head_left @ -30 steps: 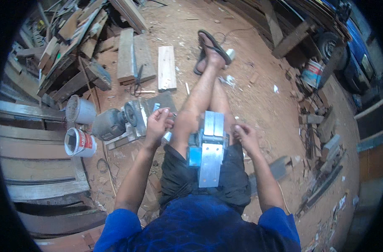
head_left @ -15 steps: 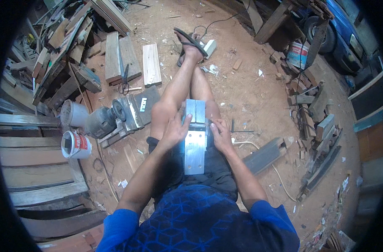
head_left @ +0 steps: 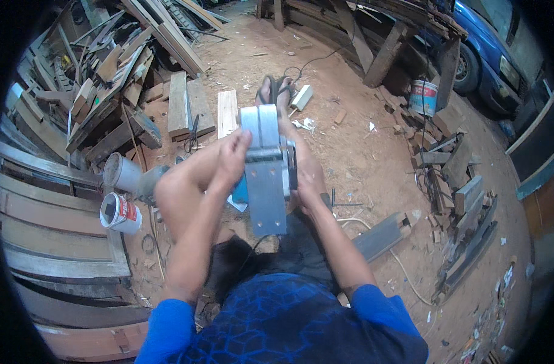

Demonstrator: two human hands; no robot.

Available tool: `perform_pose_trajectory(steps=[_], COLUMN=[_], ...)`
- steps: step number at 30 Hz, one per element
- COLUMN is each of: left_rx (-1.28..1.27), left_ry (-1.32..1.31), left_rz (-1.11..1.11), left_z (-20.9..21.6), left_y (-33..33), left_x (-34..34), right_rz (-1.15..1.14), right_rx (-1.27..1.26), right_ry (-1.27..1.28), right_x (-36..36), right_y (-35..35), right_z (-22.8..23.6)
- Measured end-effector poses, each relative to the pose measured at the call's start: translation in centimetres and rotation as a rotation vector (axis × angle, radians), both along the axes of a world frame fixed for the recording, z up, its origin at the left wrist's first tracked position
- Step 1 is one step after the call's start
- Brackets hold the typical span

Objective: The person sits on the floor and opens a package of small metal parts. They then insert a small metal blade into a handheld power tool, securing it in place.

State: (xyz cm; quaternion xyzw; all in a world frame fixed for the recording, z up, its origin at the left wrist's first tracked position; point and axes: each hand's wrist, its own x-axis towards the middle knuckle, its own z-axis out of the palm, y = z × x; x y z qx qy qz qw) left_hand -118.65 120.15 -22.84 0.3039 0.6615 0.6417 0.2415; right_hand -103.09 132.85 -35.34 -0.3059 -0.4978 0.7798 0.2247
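Note:
An electric hand planer (head_left: 268, 197) is turned bottom up in front of me, its silvery sole plates facing the camera and the cutter slot (head_left: 263, 156) between them. A V-shaped groove runs along its front plate, and a bit of its blue body shows at the left. My left hand (head_left: 231, 159) is closed on the planer's left side near the slot. On the right, my right hand (head_left: 308, 187) is closed around a part of the planer, its fingers mostly hidden behind the tool. The planer is held up above my lap, between my legs.
A white bucket (head_left: 120, 213) and a greyish bucket (head_left: 119, 172) stand at the left beside a wood pile (head_left: 116, 85). Boards (head_left: 226, 113) lie ahead. Wood offcuts (head_left: 468, 194) and another bucket (head_left: 423, 97) are at the right, near a blue car (head_left: 489, 60).
The planer has been lifted off my lap, up and slightly left, with both hands on it. My left knee has swung outward, and my feet have shifted. The view has tilted upward.

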Motion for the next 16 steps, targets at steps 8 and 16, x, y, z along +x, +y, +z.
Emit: perform_pose_trajectory(steps=[8,16], left_rx=[0.050,-0.449], left_ry=[-0.230,0.812], left_rz=[-0.090,0.496], left_z=[4.6,-5.8], left_y=[1.7,-7.2], left_x=[-10.4,-9.0], right_rz=[0.311,0.381], right_rx=[-0.646,0.349], right_ry=[0.778,0.064], right_x=[-6.7,-13.2], right_y=[-1.7,4.1], right_z=[11.8,14.8])
